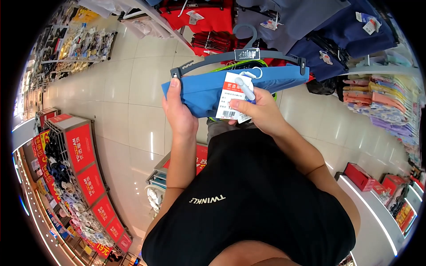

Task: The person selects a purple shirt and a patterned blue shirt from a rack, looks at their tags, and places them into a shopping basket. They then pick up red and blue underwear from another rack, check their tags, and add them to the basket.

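Observation:
A blue garment [199, 91] hangs by its top edge from a grey clip hanger [208, 58], in front of my body. My left hand [179, 111] is closed on the garment's left end, its thumb just under the left clip. In my right hand [264, 111] is a white and red price tag [229, 95], pinched under the thumb in front of the garment. A pale plastic piece [245, 88] and a white ring [256, 73] lie by the tag. The fingers behind the garment are mostly hidden.
Red and dark blue garments [284, 24] hang on racks ahead. Stacks of folded clothes [377, 99] stand at right, above a white counter [368, 215]. A shelf with red panels [80, 146] runs along the left. Tiled floor [133, 88] shows between them.

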Motion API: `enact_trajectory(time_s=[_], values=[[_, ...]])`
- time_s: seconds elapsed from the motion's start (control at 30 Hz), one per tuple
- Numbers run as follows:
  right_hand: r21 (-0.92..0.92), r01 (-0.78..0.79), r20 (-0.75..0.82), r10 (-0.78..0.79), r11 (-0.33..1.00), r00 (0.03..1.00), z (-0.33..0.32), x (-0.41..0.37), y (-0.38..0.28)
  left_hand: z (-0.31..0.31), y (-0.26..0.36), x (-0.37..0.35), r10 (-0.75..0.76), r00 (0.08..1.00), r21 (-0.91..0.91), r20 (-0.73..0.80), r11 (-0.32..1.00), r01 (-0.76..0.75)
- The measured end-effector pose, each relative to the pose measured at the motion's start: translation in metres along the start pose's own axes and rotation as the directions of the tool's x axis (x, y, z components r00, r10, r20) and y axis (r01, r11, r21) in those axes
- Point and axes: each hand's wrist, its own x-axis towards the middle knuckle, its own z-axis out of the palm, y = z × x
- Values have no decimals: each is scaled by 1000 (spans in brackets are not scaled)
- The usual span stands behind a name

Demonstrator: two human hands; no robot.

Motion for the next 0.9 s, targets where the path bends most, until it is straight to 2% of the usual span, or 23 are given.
enact_trajectory(time_s=[0.1, 0.2, 0.27, 0.5, 0.57, 0.6, 0.67, 0.73, 0.8, 0.9], values=[[45, 19, 6, -20, 999, 1000, 11, 7, 0, -8, 6, 6, 10, 1000, -12, 2, 1000, -10], [36, -21, 79, 18, 999, 997, 18, 13, -6, -11, 14, 12, 16, 1000, -23, 12, 1000, -16], [150, -54, 103, 39, 987, 994, 28, 17, -9, -16, 23, 18, 25, 999, -31, 21, 999, -24], [111, 64, 67, -71, 992, 995, 45, 25, -9, -21, 47, 35, 110, 992, -90, -65, 989, -115], [-75, 221, -28, -224, 972, 974, 46, 27, -1, -23, 50, 38, 124, 990, -102, -70, 986, -131], [-77, 229, -28, -232, 970, 972, 49, 30, 5, -24, 52, 39, 148, 986, -85, -71, 984, -154], [-422, 449, -96, -531, 788, 842, 58, 37, 14, -25, 54, 41, 173, 983, -69, -66, 982, -178], [-496, 429, -115, -546, 755, 830, 64, 40, 17, -29, 54, 42, 232, 973, 5, -9, 973, -232], [-699, 443, -78, -676, 562, 733, 70, 46, 23, -34, 52, 45, 239, 971, 31, -5, 970, -239], [-696, 418, -101, -656, 583, 748, 79, 53, 25, -37, 49, 46, 251, 968, 86, 24, 964, -252]])
